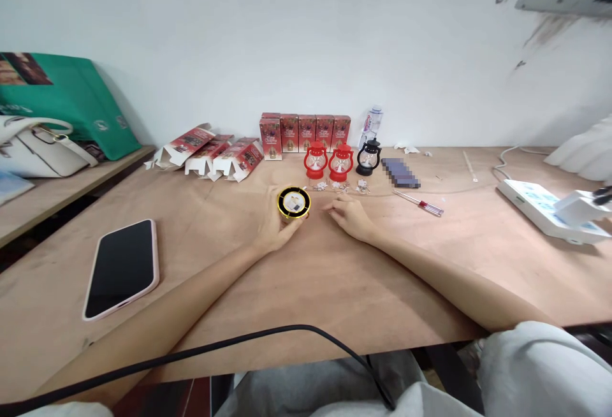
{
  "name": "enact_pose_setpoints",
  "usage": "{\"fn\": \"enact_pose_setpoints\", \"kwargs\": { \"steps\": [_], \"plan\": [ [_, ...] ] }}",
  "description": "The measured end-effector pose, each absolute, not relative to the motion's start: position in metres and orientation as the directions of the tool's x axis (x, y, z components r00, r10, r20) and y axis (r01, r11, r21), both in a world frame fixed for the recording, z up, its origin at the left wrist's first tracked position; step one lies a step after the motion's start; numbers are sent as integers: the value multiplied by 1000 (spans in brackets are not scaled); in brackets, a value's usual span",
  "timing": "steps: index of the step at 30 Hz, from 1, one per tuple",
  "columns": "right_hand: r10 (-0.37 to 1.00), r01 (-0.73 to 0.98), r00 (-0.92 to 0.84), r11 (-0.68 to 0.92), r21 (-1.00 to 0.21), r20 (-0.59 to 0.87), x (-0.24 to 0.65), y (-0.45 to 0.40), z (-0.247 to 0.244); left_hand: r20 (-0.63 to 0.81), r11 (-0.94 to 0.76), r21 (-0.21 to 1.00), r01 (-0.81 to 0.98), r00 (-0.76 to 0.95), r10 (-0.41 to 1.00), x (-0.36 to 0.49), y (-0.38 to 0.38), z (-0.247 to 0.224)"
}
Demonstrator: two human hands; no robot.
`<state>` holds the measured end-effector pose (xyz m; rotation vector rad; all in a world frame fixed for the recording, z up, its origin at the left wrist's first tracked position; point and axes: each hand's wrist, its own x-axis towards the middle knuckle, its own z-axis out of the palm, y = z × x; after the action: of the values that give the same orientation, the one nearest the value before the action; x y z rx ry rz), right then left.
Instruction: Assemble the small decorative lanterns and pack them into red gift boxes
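Observation:
My left hand (273, 227) is wrapped round a gold-rimmed lantern (294, 203), its round black underside turned up toward me. A pale disc with small parts shows in the middle of that base, while the lantern's body is hidden. Just to the right, my right hand (351, 216) hovers low over or rests on the table, fingers curled and pinched together; whatever they hold is too small to make out. Beyond the hands stand two red lanterns, one on the left (316, 160) and one on the right (341, 162), beside a black lantern (368, 157). Small white scraps (338, 185) lie before them.
Red boxes (306, 133) line the wall, with opened boxes (239, 157) to their left. A screwdriver (425, 205) and a blurred dark object (400, 173) lie right; a power strip (549, 210) sits farther over. A phone (122, 268) lies left. A black cable (229, 342) crosses in front.

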<state>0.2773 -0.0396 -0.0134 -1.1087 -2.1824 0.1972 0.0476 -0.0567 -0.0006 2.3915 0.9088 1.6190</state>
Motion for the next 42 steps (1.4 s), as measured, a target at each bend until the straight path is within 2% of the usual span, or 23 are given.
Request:
{"fn": "enact_pose_setpoints", "kwargs": {
  "steps": [3, 5, 9, 14, 19, 25, 32, 38, 42],
  "plan": [
    [735, 652, -361, 639, -409, 574, 278, -40, -14, 836, -845, 289, 449, 312, 452, 48, -58, 4],
    [687, 625, -328, 672, -397, 648, 278, -41, -13, 844, -844, 252, 473, 320, 431, 49, -57, 5],
    [590, 542, -286, 749, -380, 755, 276, -52, -7, 848, -830, 254, 497, 299, 438, 48, -55, 2],
    [555, 434, -194, 788, -436, 809, 262, -78, 1, 853, -852, 237, 467, 321, 413, 47, -54, -3],
    [433, 318, -289, 885, -341, 854, 243, -99, 15, 824, -879, 247, 409, 389, 413, 46, -56, -10],
    [396, 339, -386, 901, -271, 833, 233, -102, 19, 834, -884, 208, 419, 397, 384, 46, -55, -15],
    [421, 475, -379, 853, -217, 825, 230, -97, 16, 794, -864, 248, 438, 419, 441, 44, -54, -14],
    [357, 497, -409, 859, -123, 840, 229, -100, 16, 802, -873, 227, 432, 426, 419, 45, -57, -10],
    [380, 497, -415, 856, -144, 827, 247, -98, 13, 827, -857, 271, 438, 350, 440, 46, -55, -14]
  ]
}}
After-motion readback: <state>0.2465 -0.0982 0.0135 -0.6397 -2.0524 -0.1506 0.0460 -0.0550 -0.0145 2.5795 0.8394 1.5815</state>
